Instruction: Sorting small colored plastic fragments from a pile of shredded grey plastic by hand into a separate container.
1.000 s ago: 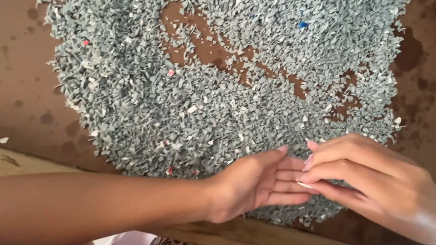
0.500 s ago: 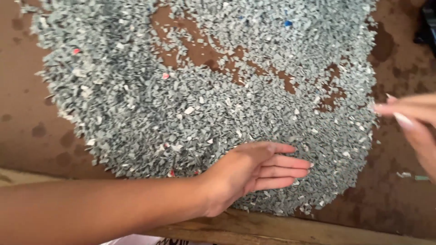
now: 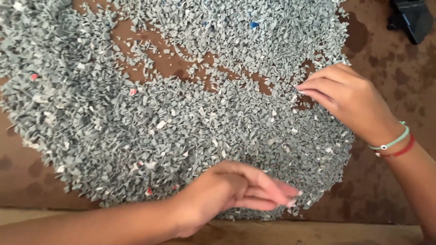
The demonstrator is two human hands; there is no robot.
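A broad, thin layer of grey plastic flakes point(image 3: 181, 113) covers most of the brown tabletop point(image 3: 381, 181), spread shallow enough that single pieces lie apart and odd colours stand out. Bare brown patches run through the layer from about 11 o'clock toward 2 o'clock, where the flakes are pushed aside.

The left hand point(image 3: 236, 190) lies at 6 o'clock, at the near edge of the layer, palm down and fingers stretched out flat and close together, pointing toward 3 o'clock. It grips nothing; the flat, low posture suits sweeping or holding back the flakes at the rim, near the wooden edge strip point(image 3: 318, 231).

The right hand point(image 3: 345, 100) comes in from 3 o'clock, wrist bearing a pale green band and a red cord point(image 3: 394, 146). Its fingers are curled and drawn together, the tips pressed down on the flakes at the end of a bare patch, as in a fine pinch. Whether a flake sits between the tips cannot be told, since they hide the contact point.

Stray pieces lie within the grey: a blue flake point(image 3: 254, 25) at 12 o'clock, red flakes point(image 3: 133, 91) at 10 o'clock and near the left hand, and white bits scattered across the middle. A dark object point(image 3: 411, 18) sits at the 1 o'clock corner, well apart from both hands.
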